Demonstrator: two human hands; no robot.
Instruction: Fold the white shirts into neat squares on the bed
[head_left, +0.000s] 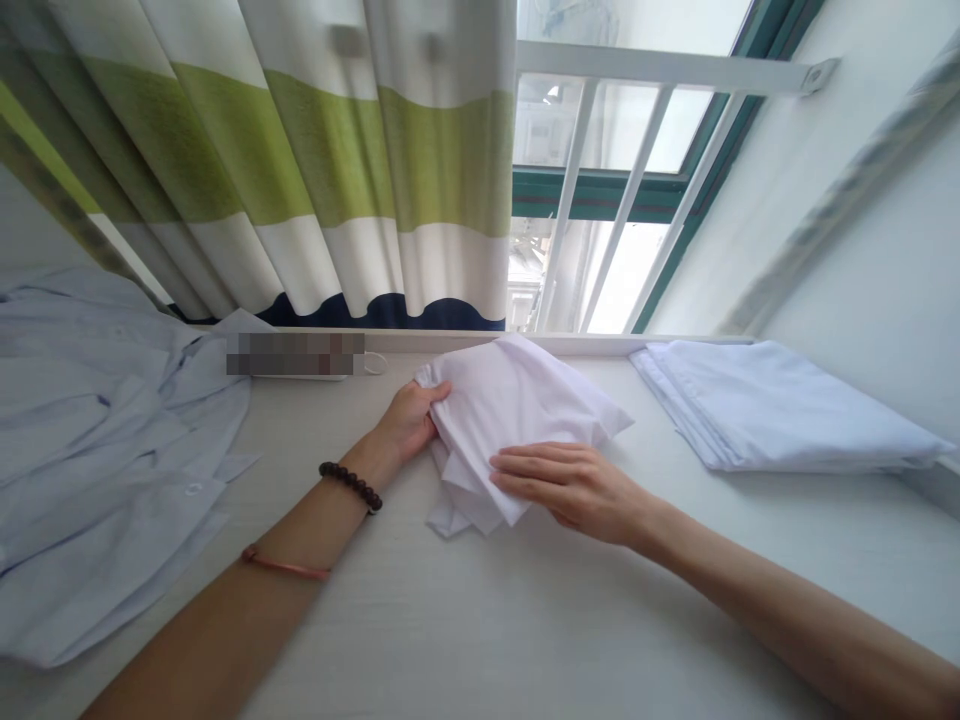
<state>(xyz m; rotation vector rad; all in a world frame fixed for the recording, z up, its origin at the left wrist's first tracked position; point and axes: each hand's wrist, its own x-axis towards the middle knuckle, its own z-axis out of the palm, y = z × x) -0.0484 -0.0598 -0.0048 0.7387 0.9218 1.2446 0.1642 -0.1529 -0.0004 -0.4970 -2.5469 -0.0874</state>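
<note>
A crumpled white cloth (517, 420) lies near the back middle of the pale table (480, 620). My left hand (411, 420) grips the cloth's left edge, with the thumb over the fabric and the fingers curled under it. My right hand (570, 482) lies on the cloth's near right part, palm down, fingers stretched out and together, pointing left. A dark bead bracelet and a thin reddish band sit on my left forearm.
A pale blue shirt (97, 450) is spread over the table's left side. A folded stack of white fabric (780, 405) lies at the right, against the wall. Behind the table hang a striped curtain (300, 160) and a barred window (622, 200).
</note>
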